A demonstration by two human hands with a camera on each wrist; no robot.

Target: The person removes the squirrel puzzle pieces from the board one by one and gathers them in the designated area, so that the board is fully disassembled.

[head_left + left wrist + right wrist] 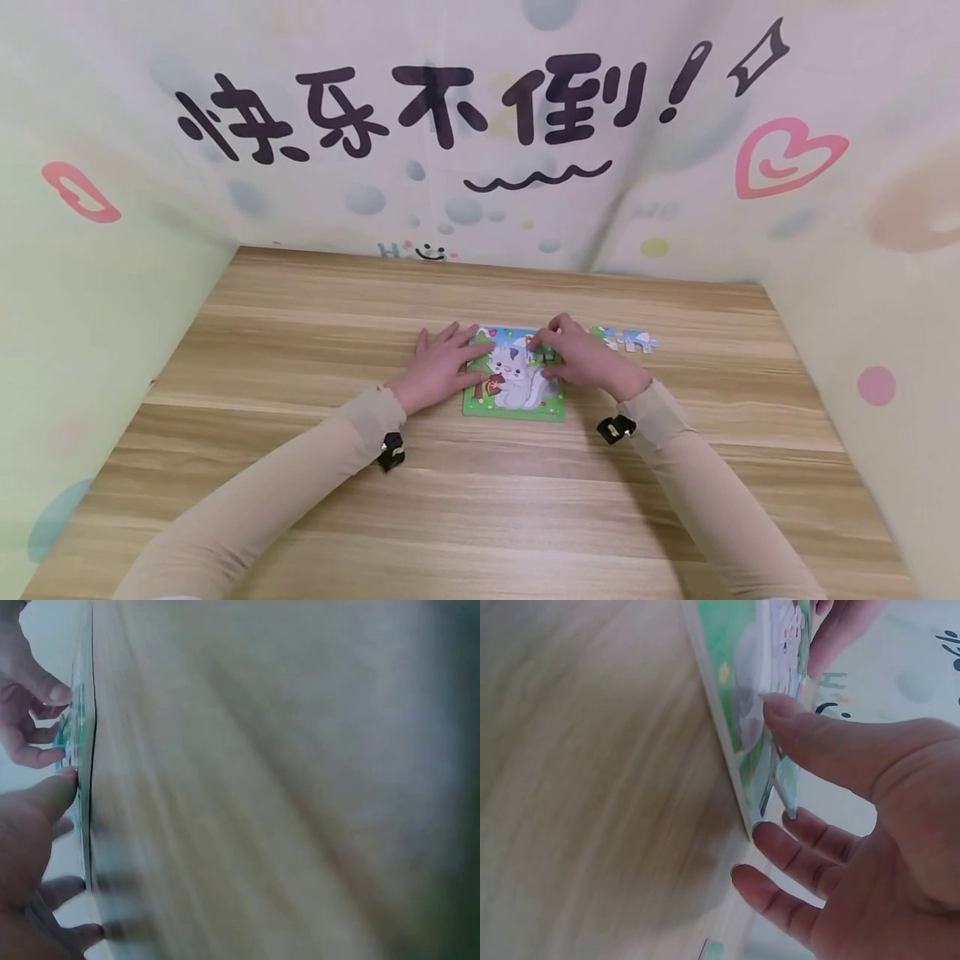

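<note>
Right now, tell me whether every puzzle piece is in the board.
Not all in: loose pieces lie on the table, to the right of the board, beside the right hand.

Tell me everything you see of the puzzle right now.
The puzzle is a thin, roughly square board, apparently printed card with a pale edge, lying flat on the table. It shows a pale, bushy-tailed animal with a reddish nut-like thing, green ground below and blue above. The left hand rests spread on its left side; the right hand holds a tilted piece at its upper right, partly hiding that area.
</note>
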